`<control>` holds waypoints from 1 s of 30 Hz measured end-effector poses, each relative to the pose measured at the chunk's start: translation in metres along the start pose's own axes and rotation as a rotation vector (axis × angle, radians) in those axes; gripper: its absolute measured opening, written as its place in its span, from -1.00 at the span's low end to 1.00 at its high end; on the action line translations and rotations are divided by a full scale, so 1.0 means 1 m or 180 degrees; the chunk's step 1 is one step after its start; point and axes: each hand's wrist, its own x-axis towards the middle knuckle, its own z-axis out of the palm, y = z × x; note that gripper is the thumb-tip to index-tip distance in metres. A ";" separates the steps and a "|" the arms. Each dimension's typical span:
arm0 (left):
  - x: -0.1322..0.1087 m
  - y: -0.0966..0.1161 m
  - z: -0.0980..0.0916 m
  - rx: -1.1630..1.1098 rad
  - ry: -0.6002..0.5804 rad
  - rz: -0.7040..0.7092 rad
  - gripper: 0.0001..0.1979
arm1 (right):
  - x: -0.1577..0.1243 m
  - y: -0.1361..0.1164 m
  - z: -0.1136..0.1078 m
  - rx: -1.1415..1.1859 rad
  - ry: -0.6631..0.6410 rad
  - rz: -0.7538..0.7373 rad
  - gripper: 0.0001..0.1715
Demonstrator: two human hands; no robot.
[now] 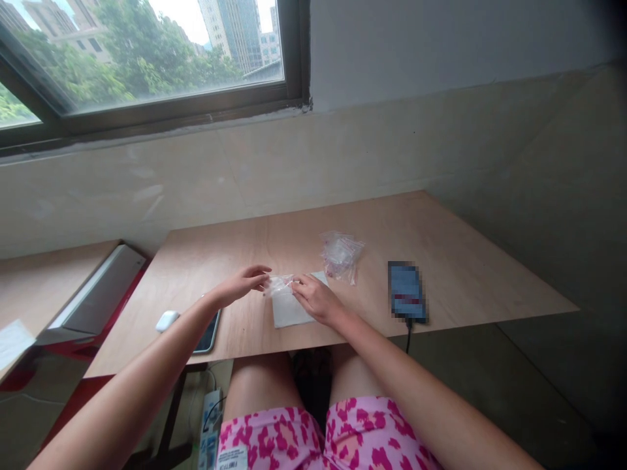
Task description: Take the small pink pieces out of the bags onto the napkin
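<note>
Pinching small plastic bag (280,284) | right hand (316,299) gripping | left hand (241,286) open, just beside

Both bare forearms reach forward from the lower corners of the view, the left forearm (132,375) and the right forearm (416,385) converging toward the middle of the plywood table's near edge (490,316). Just past that edge, the left hand (242,285) hangs palm down with fingers loosely curled. The right hand (316,299), just beside it, angles downward, its fingertips (297,282) pinched together.
</note>
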 end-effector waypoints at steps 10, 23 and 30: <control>0.007 -0.022 0.004 -0.0375 0.0735 -0.0066 -0.61 | -0.011 0.005 0.026 -0.0510 -0.0289 0.0106 -0.31; 0.006 -0.022 0.005 0.0390 0.1147 0.0144 -0.66 | -0.017 0.014 0.035 -0.0048 -0.0141 0.0162 -0.45; -0.001 -0.010 0.016 0.0645 0.1084 0.0316 -0.68 | -0.017 0.014 0.038 -0.0096 -0.0130 0.0169 -0.32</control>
